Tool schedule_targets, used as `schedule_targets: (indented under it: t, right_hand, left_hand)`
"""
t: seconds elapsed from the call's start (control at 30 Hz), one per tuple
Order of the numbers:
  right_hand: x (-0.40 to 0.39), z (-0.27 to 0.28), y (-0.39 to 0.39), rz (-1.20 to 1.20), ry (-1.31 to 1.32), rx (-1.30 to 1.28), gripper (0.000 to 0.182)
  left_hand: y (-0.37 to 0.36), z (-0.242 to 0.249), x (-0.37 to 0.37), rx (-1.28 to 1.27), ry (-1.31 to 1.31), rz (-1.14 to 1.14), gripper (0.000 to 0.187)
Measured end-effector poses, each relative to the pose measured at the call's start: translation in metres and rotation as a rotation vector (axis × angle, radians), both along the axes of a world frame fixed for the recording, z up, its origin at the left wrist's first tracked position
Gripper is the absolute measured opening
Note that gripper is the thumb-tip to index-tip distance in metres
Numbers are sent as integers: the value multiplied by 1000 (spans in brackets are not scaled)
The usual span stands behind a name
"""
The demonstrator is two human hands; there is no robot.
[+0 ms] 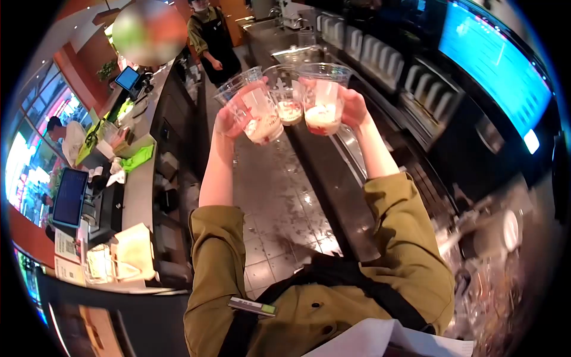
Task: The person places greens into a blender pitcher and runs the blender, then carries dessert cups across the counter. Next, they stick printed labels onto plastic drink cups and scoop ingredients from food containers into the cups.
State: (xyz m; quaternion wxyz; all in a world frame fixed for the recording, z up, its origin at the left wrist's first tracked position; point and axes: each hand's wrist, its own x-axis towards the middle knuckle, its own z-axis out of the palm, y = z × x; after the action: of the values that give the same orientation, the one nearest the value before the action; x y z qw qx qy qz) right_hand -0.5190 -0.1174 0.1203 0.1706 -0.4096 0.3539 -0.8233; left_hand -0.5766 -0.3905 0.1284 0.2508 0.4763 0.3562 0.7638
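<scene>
Three clear plastic cups are held up at arm's length, each with white and red contents at the bottom. My left hand [231, 118] is wrapped round the outer side of the left cup [262, 122], which tilts. On the other side, my right hand [354, 108] grips the right cup [324, 110], its fingers partly hidden behind the clear wall. Between these two sits the middle cup [289, 110], slightly farther off and overlapped by both; what supports it is hidden.
A steel counter [333, 172] runs along the right, below dispensers [380, 56] and a lit screen [496, 65]. At left stands a service counter [140, 184] with a monitor [70, 196] and paper bag [134, 253]. A person in an apron [214, 44] stands ahead on the tiled floor [262, 220].
</scene>
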Motion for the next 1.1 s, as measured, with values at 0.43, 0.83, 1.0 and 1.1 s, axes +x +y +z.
schedule_targets:
  t: [0.43, 0.83, 1.0, 1.1]
  right_hand:
    - [-618, -6, -90, 88, -29, 100, 64]
    - [-1110, -89, 24, -226, -69, 6, 78]
    - [-1252, -118, 51, -350, -241, 90, 80]
    - [-1351, -126, 63, -343, -320, 199, 81]
  left_hand:
    - [-102, 2, -571, -83, -77, 160, 92]
    - [1, -70, -1110, -103, -216, -67, 93]
    - [30, -108, -1284, -158, -311, -131, 96]
    - [57, -130, -1405, -157, -344, -186, 98]
